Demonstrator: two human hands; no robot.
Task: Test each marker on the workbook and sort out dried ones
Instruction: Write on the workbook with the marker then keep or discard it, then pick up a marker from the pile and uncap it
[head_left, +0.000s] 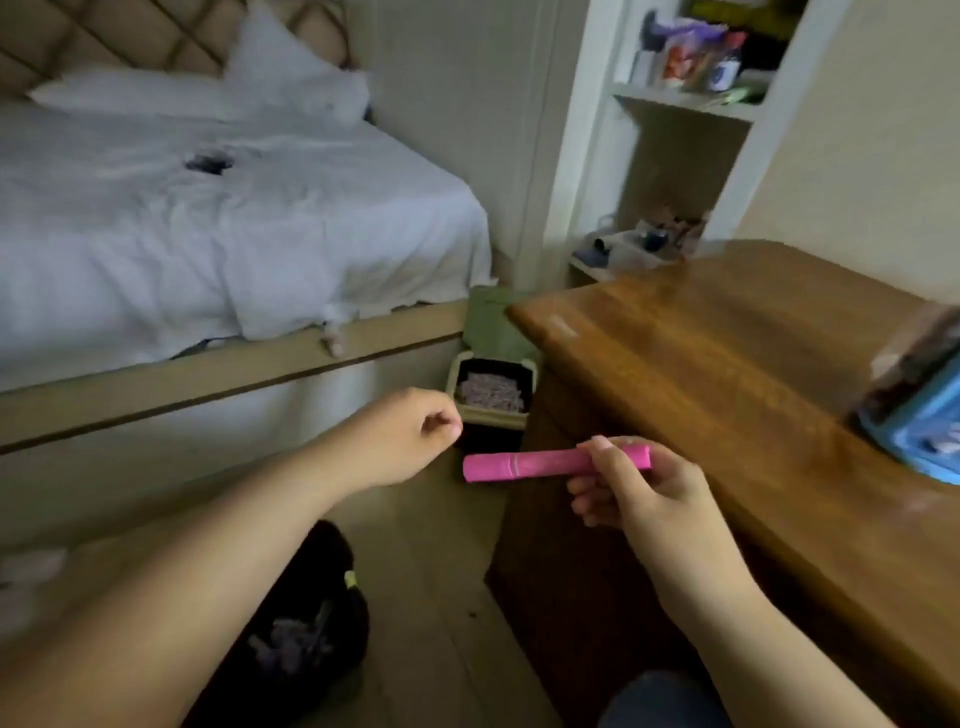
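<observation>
My right hand holds a pink marker by one end, fingers curled round it. The marker lies level, its capped end pointing left, over the floor beside the wooden desk. My left hand hovers a short way left of the marker's free end, fingers curled with thumb and forefinger pinched together, nothing visible in it. No workbook is in view.
A small bin with a dark liner and crumpled paper stands on the floor between the bed and the desk. A blue-based container sits at the desk's right edge. A dark bag lies on the floor below. Shelves stand behind.
</observation>
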